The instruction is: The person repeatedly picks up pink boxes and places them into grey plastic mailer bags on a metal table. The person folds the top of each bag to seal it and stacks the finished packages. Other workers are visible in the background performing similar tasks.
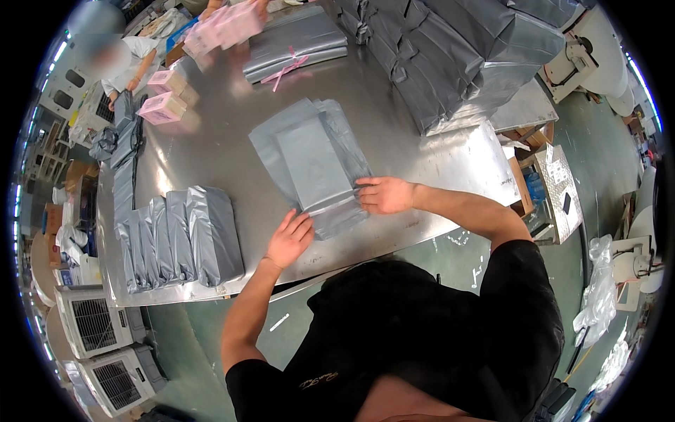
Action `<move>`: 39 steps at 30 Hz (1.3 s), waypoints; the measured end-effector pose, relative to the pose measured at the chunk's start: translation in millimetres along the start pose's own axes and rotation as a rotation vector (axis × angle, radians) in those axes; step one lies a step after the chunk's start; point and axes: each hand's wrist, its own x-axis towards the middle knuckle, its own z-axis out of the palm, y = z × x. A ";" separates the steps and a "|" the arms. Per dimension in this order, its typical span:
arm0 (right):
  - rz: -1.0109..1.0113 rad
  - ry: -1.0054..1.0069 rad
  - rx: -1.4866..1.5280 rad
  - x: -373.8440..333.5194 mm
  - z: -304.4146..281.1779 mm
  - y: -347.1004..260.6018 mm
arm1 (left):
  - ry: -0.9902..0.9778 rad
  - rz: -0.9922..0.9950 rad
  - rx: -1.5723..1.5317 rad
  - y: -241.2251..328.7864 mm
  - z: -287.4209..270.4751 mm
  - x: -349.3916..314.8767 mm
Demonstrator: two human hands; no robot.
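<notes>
In front of me a flat stack of grey plastic bags lies on the metal table, its loose sheets fanned out at the far end. A bright crease crosses the top bag near its close end. My left hand is at the left end of this crease, fingertips closed on the bag's edge. At the right end, my right hand pinches the opposite edge, with its fingers bent over the plastic. The undersides of both grips are hidden.
Filled grey bags stand in a row at the table's left. A tall heap of dark bags fills the far right. Farther back are a ribbon-tied bag bundle and pink boxes. A co-worker handles bags at far left.
</notes>
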 end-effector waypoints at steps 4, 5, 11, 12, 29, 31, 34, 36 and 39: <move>0.381 0.163 0.458 -7.2 -3.6 -3.0 | 0.216 -0.290 -0.326 10.4 -6.8 -2.7; 0.521 0.225 0.619 -8.7 -4.3 -6.9 | 0.259 -0.427 -0.462 15.0 -14.4 5.3; 1.106 0.404 1.408 -0.6 -1.2 10.9 | 0.528 -0.886 -0.900 -9.7 4.8 20.4; 1.169 0.426 1.471 0.3 4.9 12.2 | 0.548 -0.926 -0.981 -17.4 27.3 18.4; 1.385 0.517 0.575 40.3 67.2 -5.1 | 0.250 -1.295 -1.838 -22.4 61.3 35.5; 1.478 0.401 0.675 40.3 64.8 -3.6 | 0.170 -1.347 -1.768 -26.5 53.8 37.0; 1.424 0.315 0.580 50.5 47.3 -3.5 | 0.108 -1.300 -1.753 -35.4 42.1 35.8; 1.317 0.374 0.612 41.4 53.2 -8.5 | 0.162 -1.243 -1.830 -25.1 27.8 40.2; 1.203 0.645 1.193 32.3 77.5 -10.9 | 0.225 -1.167 -2.095 -10.1 -8.1 52.7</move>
